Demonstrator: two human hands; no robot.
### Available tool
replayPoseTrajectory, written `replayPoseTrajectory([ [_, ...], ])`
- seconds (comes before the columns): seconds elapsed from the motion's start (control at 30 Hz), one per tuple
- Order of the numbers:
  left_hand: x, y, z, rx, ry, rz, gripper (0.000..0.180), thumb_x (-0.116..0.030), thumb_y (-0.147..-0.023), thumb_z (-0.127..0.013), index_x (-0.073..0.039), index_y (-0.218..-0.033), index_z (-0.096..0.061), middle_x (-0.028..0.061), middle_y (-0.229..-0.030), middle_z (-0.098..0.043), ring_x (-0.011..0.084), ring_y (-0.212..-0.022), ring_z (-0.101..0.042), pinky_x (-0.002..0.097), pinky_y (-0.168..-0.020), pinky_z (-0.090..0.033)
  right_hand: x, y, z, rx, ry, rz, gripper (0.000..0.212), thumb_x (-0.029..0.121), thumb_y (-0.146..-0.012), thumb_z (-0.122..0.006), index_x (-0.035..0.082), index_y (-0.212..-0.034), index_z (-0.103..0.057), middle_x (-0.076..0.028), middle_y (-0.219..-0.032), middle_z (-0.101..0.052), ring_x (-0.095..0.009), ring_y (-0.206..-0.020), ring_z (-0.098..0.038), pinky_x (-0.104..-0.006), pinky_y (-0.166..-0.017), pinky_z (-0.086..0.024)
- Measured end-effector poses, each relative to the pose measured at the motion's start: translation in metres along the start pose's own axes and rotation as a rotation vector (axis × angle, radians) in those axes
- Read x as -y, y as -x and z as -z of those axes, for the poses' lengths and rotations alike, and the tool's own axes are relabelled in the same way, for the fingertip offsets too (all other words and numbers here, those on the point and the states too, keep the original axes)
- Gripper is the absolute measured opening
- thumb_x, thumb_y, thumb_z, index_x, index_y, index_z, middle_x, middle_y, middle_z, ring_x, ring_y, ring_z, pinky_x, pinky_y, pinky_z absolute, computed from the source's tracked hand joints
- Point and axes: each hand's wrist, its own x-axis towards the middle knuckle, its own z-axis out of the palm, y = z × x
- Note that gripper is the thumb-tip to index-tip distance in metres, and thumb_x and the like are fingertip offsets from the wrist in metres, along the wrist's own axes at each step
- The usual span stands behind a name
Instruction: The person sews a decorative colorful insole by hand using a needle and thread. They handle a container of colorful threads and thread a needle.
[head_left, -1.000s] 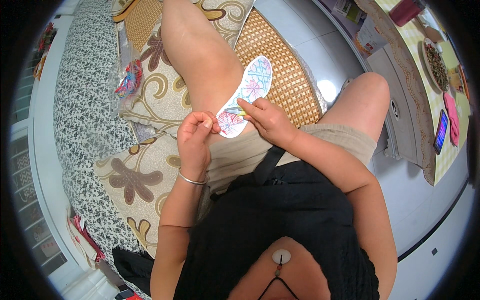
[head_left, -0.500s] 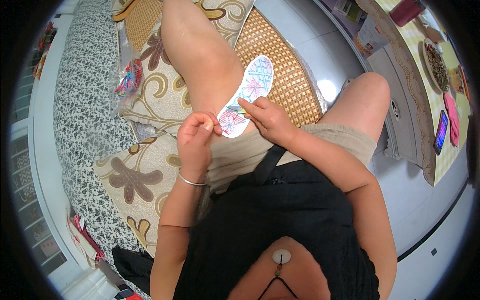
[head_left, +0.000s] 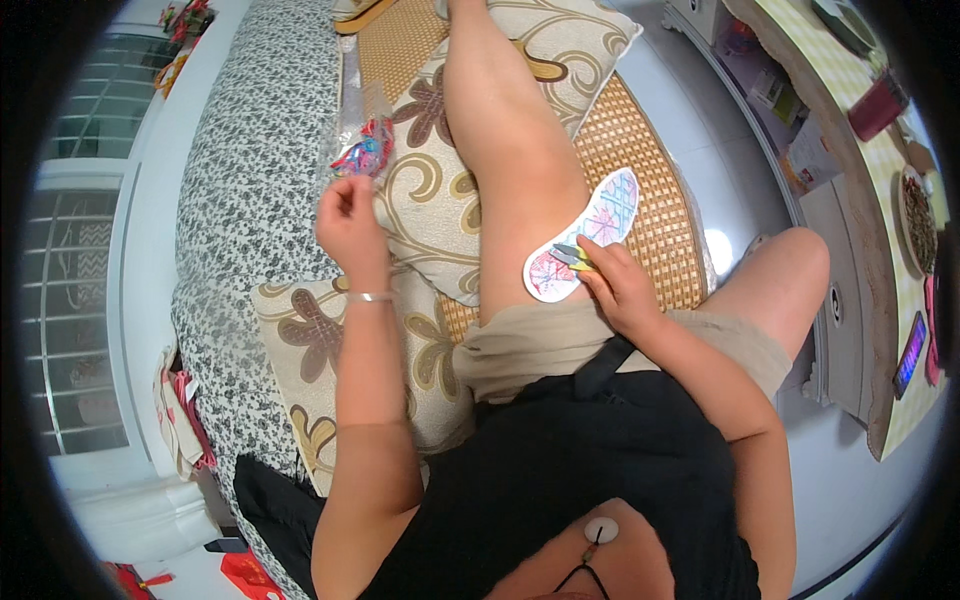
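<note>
A white shoe insole (head_left: 612, 212), stitched in red, pink and blue, rests across my bent thigh. In my right hand (head_left: 622, 285) is a pair of small thread snips (head_left: 570, 256) with yellow-green handles and grey blades; the blades lie over the insole's heel part, and my fingers reach its edge. My left hand (head_left: 352, 218) is out to the left, its fingers drawn together in a pinch. Whatever it pinches, if anything, is too small to see. Just beyond its fingertips lies a clear plastic bag (head_left: 366, 150) with bright red, pink and blue thread in it.
Patterned cushions (head_left: 430, 210) and a woven mat (head_left: 655, 200) cover the seat under me. To the right, a cabinet table with a checked cloth (head_left: 905, 415) bears a phone (head_left: 910, 355), a plate of food (head_left: 915, 220) and a dark red cup (head_left: 877, 107).
My left hand has left the insole's edge and moved left to the thread bag. My right hand keeps the snips at the insole. The whole view has shifted.
</note>
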Motion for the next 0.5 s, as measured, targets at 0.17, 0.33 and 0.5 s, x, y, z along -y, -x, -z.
replayPoseTrajectory([
  [0.17, 0.059, -0.080, 0.027, -0.052, -0.368, -0.120, 0.015, -0.011, -0.079, -0.066, 0.001, -0.086, -0.065, 0.0060, -0.072, -0.064, 0.0144, -0.061, -0.058, 0.0264, -0.059, -0.046, 0.011, -0.001, -0.001, -0.020, -0.045, 0.033, 0.038, 0.011, -0.084, -0.062, 0.002, -0.119, -0.054, -0.014, -0.082, -0.054, -0.029, -0.070, -0.055, -0.0354, -0.062, -0.045],
  [0.33, 0.066, -0.079, 0.025, 0.006, -0.859, -0.385, 0.027, -0.012, -0.077, -0.063, 0.002, -0.101, -0.062, 0.0165, -0.097, -0.062, 0.0332, -0.092, -0.057, 0.0430, -0.084, -0.042, 0.011, 0.001, 0.013, -0.086, -0.046, 0.028, 0.036, 0.010, -0.084, -0.062, 0.000, -0.118, -0.055, -0.015, -0.082, -0.056, -0.027, -0.069, -0.055, -0.0336, -0.062, -0.045],
  [0.5, -0.015, 0.006, -0.018, 0.307, -0.354, -0.464, 0.024, -0.015, -0.075, -0.068, -0.001, -0.094, -0.061, 0.0140, -0.089, -0.062, 0.0276, -0.082, -0.059, 0.0384, -0.075, -0.046, 0.003, 0.004, 0.019, -0.189, -0.055, -0.102, 0.031, 0.010, -0.085, -0.060, 0.000, -0.114, -0.057, -0.016, -0.087, -0.059, -0.027, -0.073, -0.059, -0.0324, -0.065, -0.047],
])
